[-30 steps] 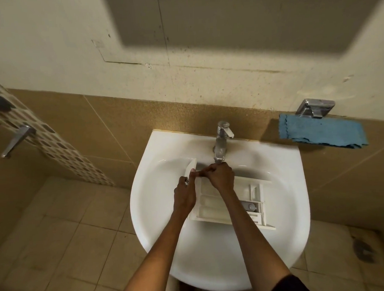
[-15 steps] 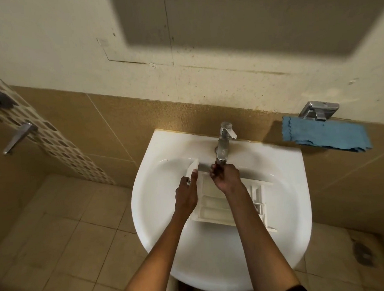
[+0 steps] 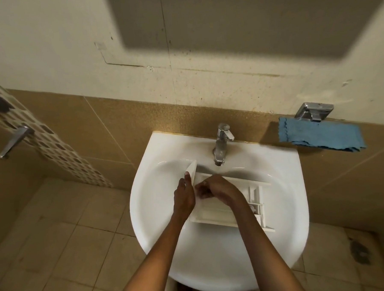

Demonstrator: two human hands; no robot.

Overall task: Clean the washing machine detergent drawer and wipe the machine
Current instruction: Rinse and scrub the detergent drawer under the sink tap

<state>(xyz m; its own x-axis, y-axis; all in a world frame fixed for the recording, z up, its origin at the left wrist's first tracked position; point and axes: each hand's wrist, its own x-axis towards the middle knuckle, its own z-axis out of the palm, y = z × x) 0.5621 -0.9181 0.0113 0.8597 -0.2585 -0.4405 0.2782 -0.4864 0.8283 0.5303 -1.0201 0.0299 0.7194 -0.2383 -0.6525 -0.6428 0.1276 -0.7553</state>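
Left hand [image 3: 184, 197] grips the drawer [image 3: 212, 218] end, its length running rightward beneath the right hand [image 3: 218, 189], whose curled fingers' hold is unclear.

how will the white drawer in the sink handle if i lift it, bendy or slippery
Probably stiff: the detergent drawer is moulded plastic with dividers and keeps its shape in the sink. Likely light, since the left hand holds it by one end. Smooth plastic, so maybe slippery if wet.

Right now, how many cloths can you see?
1: a blue cloth hangs from the metal holder on the wall, right of the sink. Another could be hidden under the right hand.
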